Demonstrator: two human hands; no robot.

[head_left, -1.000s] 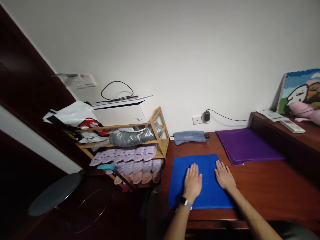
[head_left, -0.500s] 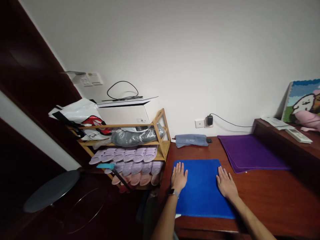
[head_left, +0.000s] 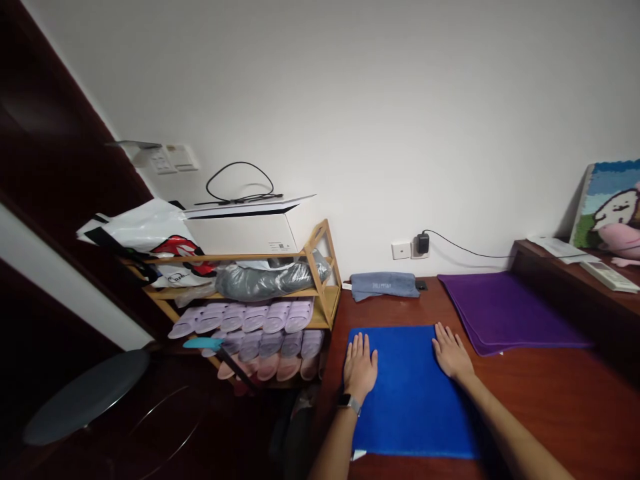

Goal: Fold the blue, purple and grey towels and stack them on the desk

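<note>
The wall [head_left: 350,120] stands behind all items I can see from here. The desk [head_left: 560,400] adjoins it along the far edge. The rack [head_left: 317,283] is located beyond the desk's left edge and carries rows of slippers [head_left: 233,318], with the box [head_left: 240,231] and the bag [head_left: 150,227] side by side on top. The stool [head_left: 90,395] is positioned in front of the rack.

The blue cloth [head_left: 410,393] lies flat on the desk, toward the left edge and the near edge. The purple cloth [head_left: 510,313] lies near the far edge, against the base of the ledge [head_left: 565,270] that forms the desk's right side. The ledge supports the picture [head_left: 607,200], upright, and the toy [head_left: 620,237].

The towel [head_left: 385,285] is placed at the far left corner of the desk, folded into a narrow strip.

Left hand [head_left: 360,370]: open, palm down, holding nothing; it presses on the left side of the blue cloth, near its far left corner. Right hand [head_left: 451,353]: open, palm down, holding nothing; it rests across the right side of the blue cloth, at its far right corner.

The remote [head_left: 609,275] lies on the ledge. The watch [head_left: 349,402] is fitted to the left wrist. The adapter [head_left: 423,243] is plugged into the wall.
</note>
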